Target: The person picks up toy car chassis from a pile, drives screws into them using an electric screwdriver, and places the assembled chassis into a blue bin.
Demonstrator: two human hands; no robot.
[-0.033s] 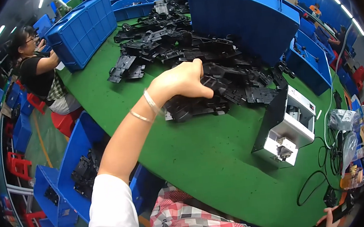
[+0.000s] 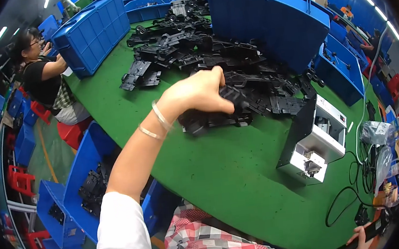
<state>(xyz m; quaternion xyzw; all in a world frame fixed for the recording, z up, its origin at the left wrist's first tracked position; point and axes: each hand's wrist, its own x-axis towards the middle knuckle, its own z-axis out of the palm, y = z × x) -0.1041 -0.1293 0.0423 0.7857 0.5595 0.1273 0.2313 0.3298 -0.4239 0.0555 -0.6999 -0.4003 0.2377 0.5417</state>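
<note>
Black part at the left thumb has shifted slightly since the earlier frame, bangles sit a touch nearer the elbow, left hand itself barely off its spot. Clock read from that hand, 12 = away from wearer. Part is at 3, right in the gap between thumb and index finger, on the near edge of the heap. It's blurred, so long axis is a soft call: visible stretch looks roughly 10-to-4, angled across the forearm, which comes up from 7. More dark plastic shows under the palm at 6:30; can't tell if it's the same piece. Left is clearly the nearer hand: palm down, thumb and index apart, other fingertips buried. Can't confirm whether it's gripping or just touching. Right hand is well apart, about 4:30 at the table's near corner, fingers bent beside a dark bar; can't tell if closed on it. Further out: heap fans from 11 round to 3, tall blue bin over it at 1:30, second blue bin at 10, silver-and-black machine at 4 on the green tabletop, between the hands but nearer the right.
</note>
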